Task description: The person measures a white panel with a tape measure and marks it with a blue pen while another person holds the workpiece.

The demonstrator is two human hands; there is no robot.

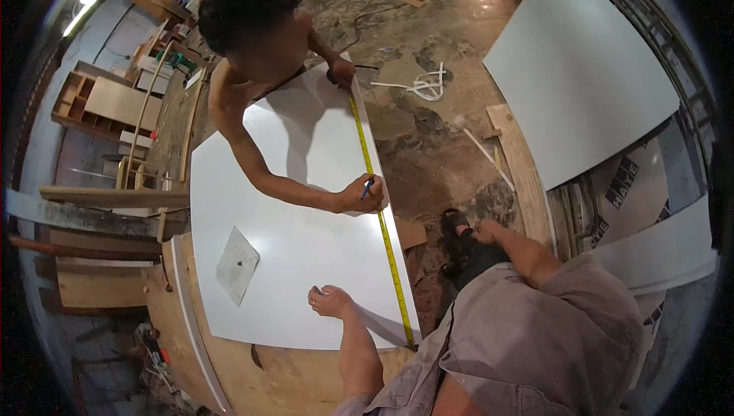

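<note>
A large white board [283, 301] lies before me, with a yellow tape measure [391, 259] stretched along its right edge. Over the board's near part is my left hand [330, 302], its fingers curled round a small dark thing too small to name. My right hand [485, 230] is beside my dark-clad leg, fingers bent; what it holds, if anything, is hidden. A co-worker leans over from the far left. Their one hand [359, 194] grips a blue pen [367, 189] at the tape, and their other hand [342, 73] is at the tape's far end.
A grey diamond-shaped plate [238, 265] lies on the board's left part. Another white panel [581, 72] leans at the right, near a wooden plank [520, 171]. White strips [428, 89] litter the stained floor. Wooden shelving [115, 102] and boards stand at the left.
</note>
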